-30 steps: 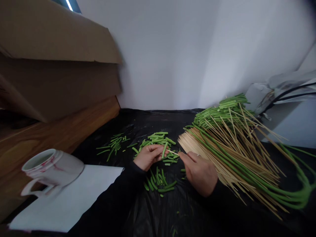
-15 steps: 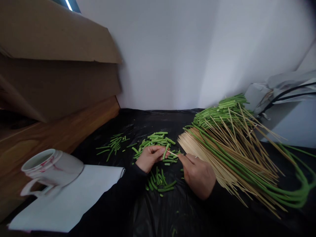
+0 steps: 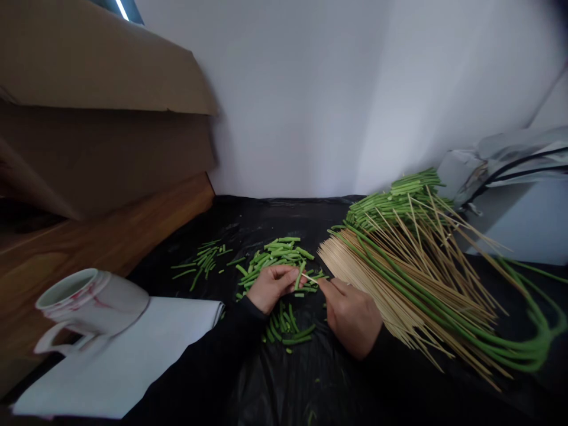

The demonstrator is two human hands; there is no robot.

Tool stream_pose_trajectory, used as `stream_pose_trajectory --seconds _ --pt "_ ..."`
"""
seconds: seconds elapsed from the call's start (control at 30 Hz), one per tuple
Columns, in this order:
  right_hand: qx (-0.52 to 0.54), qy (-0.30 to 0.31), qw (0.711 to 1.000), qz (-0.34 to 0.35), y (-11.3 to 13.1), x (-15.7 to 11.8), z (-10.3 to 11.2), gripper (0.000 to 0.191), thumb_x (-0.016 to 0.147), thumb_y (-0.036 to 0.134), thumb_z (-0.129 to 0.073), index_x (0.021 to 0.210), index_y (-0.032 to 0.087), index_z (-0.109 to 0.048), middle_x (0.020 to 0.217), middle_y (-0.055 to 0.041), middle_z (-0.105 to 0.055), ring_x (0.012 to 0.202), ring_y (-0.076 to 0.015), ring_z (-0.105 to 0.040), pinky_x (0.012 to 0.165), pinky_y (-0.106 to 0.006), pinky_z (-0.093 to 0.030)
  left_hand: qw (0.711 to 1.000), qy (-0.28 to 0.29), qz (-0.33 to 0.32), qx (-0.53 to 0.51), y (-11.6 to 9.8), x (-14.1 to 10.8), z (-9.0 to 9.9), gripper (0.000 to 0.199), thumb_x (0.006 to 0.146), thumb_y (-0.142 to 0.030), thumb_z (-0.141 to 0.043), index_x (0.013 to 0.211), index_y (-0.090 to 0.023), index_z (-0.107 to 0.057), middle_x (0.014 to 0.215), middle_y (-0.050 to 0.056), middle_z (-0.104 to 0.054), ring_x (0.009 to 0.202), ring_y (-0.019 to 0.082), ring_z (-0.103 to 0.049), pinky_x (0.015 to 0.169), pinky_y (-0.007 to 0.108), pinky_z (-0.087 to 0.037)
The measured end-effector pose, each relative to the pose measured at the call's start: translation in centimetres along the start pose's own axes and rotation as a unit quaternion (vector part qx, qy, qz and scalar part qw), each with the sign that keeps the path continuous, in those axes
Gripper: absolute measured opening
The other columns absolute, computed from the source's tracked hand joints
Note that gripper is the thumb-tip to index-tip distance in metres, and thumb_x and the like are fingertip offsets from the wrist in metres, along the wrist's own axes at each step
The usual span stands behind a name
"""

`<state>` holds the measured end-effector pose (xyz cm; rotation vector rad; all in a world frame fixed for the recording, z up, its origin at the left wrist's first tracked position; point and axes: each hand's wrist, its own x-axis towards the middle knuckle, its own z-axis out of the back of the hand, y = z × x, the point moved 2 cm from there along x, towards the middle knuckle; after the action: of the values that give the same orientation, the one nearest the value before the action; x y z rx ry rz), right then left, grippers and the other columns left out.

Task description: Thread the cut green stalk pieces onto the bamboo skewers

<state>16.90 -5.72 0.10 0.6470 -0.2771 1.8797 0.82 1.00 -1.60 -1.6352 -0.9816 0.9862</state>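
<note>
Two bare hands in dark sleeves meet just below the centre of the frame, over black plastic sheeting [image 3: 270, 390]. The left hand [image 3: 270, 288] pinches a short green stem piece [image 3: 300, 276] between thumb and fingertips, the piece standing at a slant. The right hand [image 3: 352, 319], fingers curled closed, grips a thin wooden stick [image 3: 310, 278] whose far end points left and meets the piece; it is too small to tell whether the tip has gone in.

Behind the left hand, at the centre, lies a loose heap of cut green pieces [image 3: 277, 254]. A smaller cluster [image 3: 290, 331] lies below the hands, and a third, of thinner bits [image 3: 203, 259], left of centre. At the right of the frame, a broad fan of wooden sticks [image 3: 368, 281] is spread out, with long green stems [image 3: 444, 313] draped across it and a stack of green lengths [image 3: 394, 204] behind. At lower left, a white mug [image 3: 102, 302] with red marks stands beside white paper [image 3: 124, 361]; a cardboard box [image 3: 106, 65] fills the upper left.
</note>
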Motion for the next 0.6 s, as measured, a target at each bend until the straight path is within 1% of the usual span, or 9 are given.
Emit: stream_pose_trajectory --seconds 0.1,0.2,0.27,0.33,0.43,0.5,0.6 --pt "0.006 0.005 1.000 -0.003 0.0 0.1 -0.2 0.024 0.081 0.007 -0.045 0.091 0.018 -0.064 0.074 -0.0018 -0.061 0.062 -0.0150 -0.054 0.056 -0.030 -0.027 1.000 0.008 0.017 -0.021 0.2 -0.1 -0.6 0.029 0.064 -0.038 -0.077 0.075 -0.011 -0.073 0.073 0.006 -0.068 0.064 0.009 -0.056 0.059 0.017 -0.042" --pt "0.016 0.008 1.000 -0.017 -0.1 0.3 -0.4 0.023 0.085 0.010 -0.043 0.092 0.019 -0.063 0.075 -0.0019 -0.061 0.063 -0.0146 -0.054 0.056 -0.029 -0.027 0.995 -0.006 0.055 -0.078 0.1 -0.4 -1.2 0.029 0.062 -0.034 -0.079 0.079 -0.012 -0.072 0.074 0.005 -0.067 0.064 0.008 -0.058 0.058 0.016 -0.043" --pt "0.021 0.005 0.999 -0.023 -0.3 0.4 -0.6 0.023 0.087 0.012 -0.042 0.093 0.019 -0.063 0.074 -0.0018 -0.061 0.063 -0.0142 -0.054 0.056 -0.029 -0.027 0.993 -0.016 0.066 -0.095 -0.1 -0.4 -1.3 0.029 0.061 -0.031 -0.080 0.081 -0.012 -0.072 0.074 0.005 -0.066 0.066 0.008 -0.059 0.058 0.015 -0.044" --pt "0.025 0.000 0.999 -0.029 -0.5 0.5 -0.7 0.024 0.089 0.014 -0.040 0.089 0.019 -0.064 0.072 -0.0018 -0.060 0.062 -0.0136 -0.054 0.056 -0.029 -0.027 0.993 -0.034 0.057 -0.101 -0.5 -0.4 -1.1 0.030 0.061 -0.029 -0.081 0.084 -0.013 -0.072 0.075 0.004 -0.066 0.066 0.008 -0.059 0.056 0.014 -0.045" --pt "0.029 -0.011 0.999 -0.033 -0.7 0.4 -0.5 0.025 0.090 0.015 -0.040 0.087 0.018 -0.064 0.071 -0.0018 -0.060 0.061 -0.0130 -0.053 0.056 -0.028 -0.027 0.990 -0.058 0.043 -0.120 -0.9 -0.3 -0.5 0.028 0.064 -0.031 -0.078 0.084 -0.014 -0.072 0.074 0.003 -0.064 0.064 0.006 -0.057 0.055 0.013 -0.044" --pt "0.035 -0.014 0.999 -0.026 -0.7 0.4 -0.3 0.025 0.090 0.014 -0.039 0.090 0.018 -0.064 0.071 -0.0020 -0.061 0.062 -0.0131 -0.054 0.057 -0.028 -0.028 0.989 -0.056 0.044 -0.126 -0.9 -0.3 -0.4 0.026 0.065 -0.032 -0.077 0.083 -0.014 -0.072 0.073 0.002 -0.062 0.063 0.006 -0.055 0.056 0.014 -0.044" --pt "0.039 -0.014 0.999 -0.018 -0.4 0.3 -0.1 0.026 0.089 0.012 -0.039 0.093 0.018 -0.064 0.072 -0.0022 -0.061 0.063 -0.0133 -0.055 0.057 -0.027 -0.029 0.993 -0.048 0.028 -0.106 -0.4 -0.4 -0.8 0.026 0.065 -0.034 -0.077 0.081 -0.014 -0.073 0.072 0.002 -0.062 0.064 0.006 -0.054 0.058 0.015 -0.043"
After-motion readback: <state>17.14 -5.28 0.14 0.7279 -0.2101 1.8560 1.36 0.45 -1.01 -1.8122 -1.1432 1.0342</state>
